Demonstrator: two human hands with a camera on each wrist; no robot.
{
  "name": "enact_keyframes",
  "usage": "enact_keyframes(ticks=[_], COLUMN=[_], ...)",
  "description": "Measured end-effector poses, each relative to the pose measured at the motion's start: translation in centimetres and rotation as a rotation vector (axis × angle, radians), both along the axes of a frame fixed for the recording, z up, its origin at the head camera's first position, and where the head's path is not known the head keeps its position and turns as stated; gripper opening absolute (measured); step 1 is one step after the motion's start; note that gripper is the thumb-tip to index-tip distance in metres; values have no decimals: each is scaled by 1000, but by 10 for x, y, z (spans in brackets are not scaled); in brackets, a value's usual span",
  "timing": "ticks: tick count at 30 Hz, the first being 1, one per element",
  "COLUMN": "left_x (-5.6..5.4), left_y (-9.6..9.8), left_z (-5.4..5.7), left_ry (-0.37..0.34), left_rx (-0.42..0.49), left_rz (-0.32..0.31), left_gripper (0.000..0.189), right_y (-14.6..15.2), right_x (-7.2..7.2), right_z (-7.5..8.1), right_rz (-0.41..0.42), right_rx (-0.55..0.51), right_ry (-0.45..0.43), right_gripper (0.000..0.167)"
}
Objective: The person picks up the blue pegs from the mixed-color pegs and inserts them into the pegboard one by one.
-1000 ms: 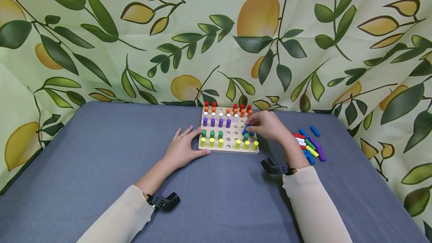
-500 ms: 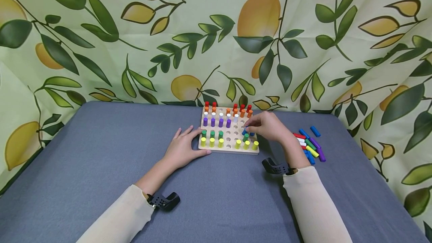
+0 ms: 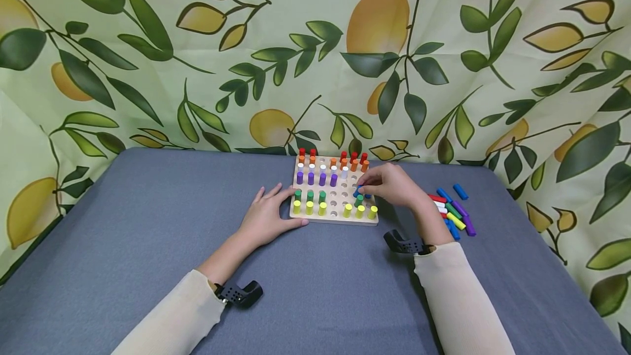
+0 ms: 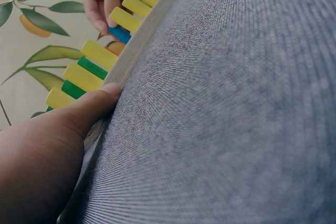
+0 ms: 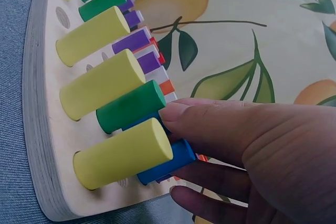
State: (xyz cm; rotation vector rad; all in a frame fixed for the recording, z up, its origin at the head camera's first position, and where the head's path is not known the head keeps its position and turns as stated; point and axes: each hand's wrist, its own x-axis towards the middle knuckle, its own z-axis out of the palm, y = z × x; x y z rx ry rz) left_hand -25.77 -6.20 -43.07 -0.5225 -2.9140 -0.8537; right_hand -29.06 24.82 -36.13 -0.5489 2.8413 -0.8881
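Observation:
A wooden pegboard (image 3: 340,221) near the far edge of the table bears rows of yellow, green, purple, white, orange and red pegs. My left hand (image 3: 266,218) lies at its near left corner, thumb against the front edge and the other fingers spread by the left side. Over the right part of the board, my right hand (image 3: 391,184) pinches a blue peg (image 4: 119,33) between thumb and fingers. A second blue peg (image 5: 168,163) stands just right of it. In the right wrist view a green peg (image 5: 131,107) partly hides the pinched one, so its lower end cannot be seen.
Loose pegs (image 3: 453,218) in several colours lie in a pile right of the right forearm. Grey cloth (image 3: 315,289) covers the table. A curtain (image 3: 296,70) printed with leaves and fruit hangs behind it.
The right hand and its blue peg have come down slightly, and the peg now stands lower at the board. The left hand stays where it was.

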Motion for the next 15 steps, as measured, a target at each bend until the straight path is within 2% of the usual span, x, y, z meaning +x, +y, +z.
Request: enact_keyframes(ticks=[6, 15], left_x=[1, 1], left_y=[0, 0], left_z=[1, 2], left_ry=[-4, -8], left_rx=[-3, -5], left_rz=[3, 0], left_gripper=[80, 80], right_y=[-1, 2], right_x=[0, 3], right_z=[-1, 4], right_rz=[19, 6], right_rx=[-7, 17], right_ry=[-1, -15], right_gripper=[14, 18])
